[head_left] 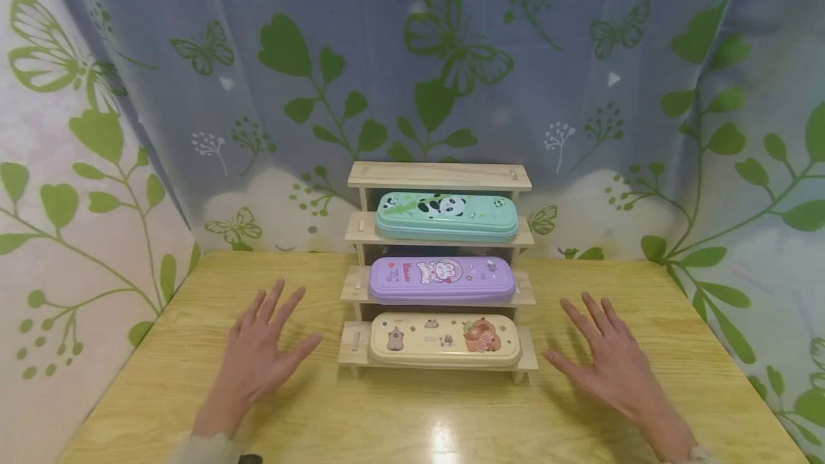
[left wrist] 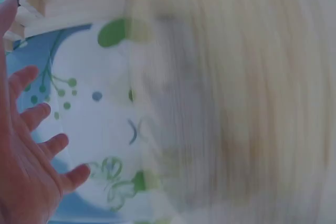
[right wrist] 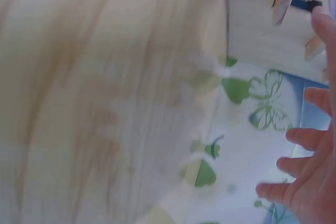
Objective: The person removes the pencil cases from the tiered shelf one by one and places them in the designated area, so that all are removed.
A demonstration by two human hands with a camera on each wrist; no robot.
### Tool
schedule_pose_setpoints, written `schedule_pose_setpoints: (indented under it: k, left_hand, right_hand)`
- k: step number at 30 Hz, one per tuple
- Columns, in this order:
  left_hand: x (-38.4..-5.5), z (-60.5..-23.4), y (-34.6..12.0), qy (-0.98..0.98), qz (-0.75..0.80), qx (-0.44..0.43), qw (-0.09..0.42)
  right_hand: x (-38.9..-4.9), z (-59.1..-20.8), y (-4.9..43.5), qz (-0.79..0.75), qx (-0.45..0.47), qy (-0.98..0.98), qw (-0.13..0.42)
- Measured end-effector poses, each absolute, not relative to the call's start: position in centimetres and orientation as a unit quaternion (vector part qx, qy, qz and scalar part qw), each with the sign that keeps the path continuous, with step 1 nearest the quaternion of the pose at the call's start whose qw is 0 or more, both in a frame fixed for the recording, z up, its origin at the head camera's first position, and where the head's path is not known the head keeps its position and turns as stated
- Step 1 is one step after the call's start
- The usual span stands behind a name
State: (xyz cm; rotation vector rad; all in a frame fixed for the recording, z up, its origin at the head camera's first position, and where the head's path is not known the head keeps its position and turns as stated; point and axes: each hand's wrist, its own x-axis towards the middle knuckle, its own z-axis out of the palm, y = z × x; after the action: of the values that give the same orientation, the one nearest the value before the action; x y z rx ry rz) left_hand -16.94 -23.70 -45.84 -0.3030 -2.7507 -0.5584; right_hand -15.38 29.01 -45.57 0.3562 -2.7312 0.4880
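Note:
A stepped wooden rack [head_left: 440, 176] stands in the middle of the table. On its lower three steps lie pencil cases: a mint-green one with a panda [head_left: 447, 216], a purple one with a cartoon figure [head_left: 442, 280], and a cream one with small animals [head_left: 445, 339] at the bottom. My left hand [head_left: 261, 349] is spread to the left of the rack, apart from it, fingers extended and holding nothing. To the right, my right hand [head_left: 609, 360] is spread likewise, its thumb toward the bottom step. Both wrist views show the fingers of the left hand [left wrist: 31, 150] and right hand [right wrist: 310, 166] apart.
The top step of the rack bears no case. A light wooden table [head_left: 290, 421] lies beneath everything. Behind and at both sides hangs a curtain [head_left: 387, 34] with green leaves and butterflies, meeting the table's back edge.

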Motion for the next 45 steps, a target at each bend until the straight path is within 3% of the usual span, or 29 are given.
schedule_pose_setpoints:
  k: [8,15,31,45]
  left_hand:
    - [-18.6,-46.3,-20.9,-0.883,-0.428,-0.116,0.154]
    - [-19.8,-46.4,-18.7,-0.821,-0.549,-0.098,0.126]
    - [-22.0,-46.9,-16.5,-0.770,-0.625,-0.091,0.093]
    - [-22.7,-46.9,-15.7,-0.749,-0.655,-0.081,0.057]
  right_hand:
    - [-15.3,-45.9,26.2,0.313,0.155,-0.917,0.190]
    - [-15.4,-46.4,24.3,0.325,0.183,-0.908,0.192]
    - [-15.8,-47.0,22.8,0.310,0.185,-0.917,0.171]
    - [-15.8,-46.6,23.0,0.411,0.188,-0.883,0.129]
